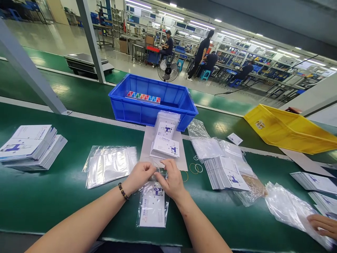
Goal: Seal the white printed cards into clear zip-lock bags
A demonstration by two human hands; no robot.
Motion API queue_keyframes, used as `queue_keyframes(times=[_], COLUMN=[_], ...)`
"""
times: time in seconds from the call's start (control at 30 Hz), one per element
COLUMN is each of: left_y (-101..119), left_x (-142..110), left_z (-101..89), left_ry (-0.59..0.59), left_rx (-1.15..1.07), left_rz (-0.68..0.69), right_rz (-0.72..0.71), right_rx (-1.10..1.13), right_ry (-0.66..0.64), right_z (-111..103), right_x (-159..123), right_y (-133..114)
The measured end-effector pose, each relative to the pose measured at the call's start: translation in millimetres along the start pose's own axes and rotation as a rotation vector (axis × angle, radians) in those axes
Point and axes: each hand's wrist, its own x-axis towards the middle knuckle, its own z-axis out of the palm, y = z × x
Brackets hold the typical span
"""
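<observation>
Below my hands lies a clear plastic bag with a white printed booklet inside. My left hand is closed, thumb and forefinger pinching the bag's upper end. My right hand grips the same end from the other side, its thumb beside the left fingertips and its forefinger bent. Just beyond them, a stack of booklets rests on a grey cardboard sheet, with bagged booklets leaning behind. Flat empty plastic bags lie to the left of my left hand.
A blue bin stands behind the cardboard, a yellow bin at far right. Booklet stacks sit at left and right. Rubber bands lie right of my hands. Another person's hand touches plastic bags at lower right.
</observation>
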Motion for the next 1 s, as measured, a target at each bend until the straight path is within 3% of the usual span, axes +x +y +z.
queue_keyframes(times=[0.1, 0.2, 0.27, 0.3, 0.4, 0.47, 0.6, 0.63, 0.7, 0.8, 1.0], left_y=[4, 9, 13, 15, 20, 22, 18, 16, 13, 11, 10], left_x=[1, -2, -4, -6, -7, -7, -5, -5, -4, -3, -4], left_z=[-9.4, -18.5, -23.2, -25.1, -29.7, -32.0, -32.5, -31.7, -29.4, -25.6, -19.3], left_ry=[0.045, 0.151, 0.077, -0.001, -0.140, -0.140, -0.198, -0.212, -0.229, -0.246, -0.279], left_rx=[0.030, 0.267, 0.455, 0.529, 0.647, 0.647, 0.519, 0.479, 0.416, 0.379, 0.384], left_rz=[-0.016, 0.287, 0.498, 0.533, 0.419, 0.326, 0.221, 0.202, 0.180, 0.175, 0.192], right_rz=[-0.074, -0.024, 0.022, 0.044, 0.087, 0.107, 0.341, 0.430, 0.563, 0.632, 0.668], right_rx=[0.012, 0.146, 0.266, 0.316, 0.412, 0.414, 0.267, 0.264, 0.349, 0.474, 0.776], right_ry=[-0.110, -0.199, -0.265, -0.309, -0.399, -0.311, 0.220, 0.288, 0.290, 0.292, 0.581], right_z=[-4, -14, -24, -29, -40, -39, -24, -20, -12, -6, -11], right_x=[0, 3, 6, 7, 8, 8, 8, 8, 10, 14, 21], right_y=[-1, 3, 6, 8, 11, 16, 37, 43, 55, 66, 67])
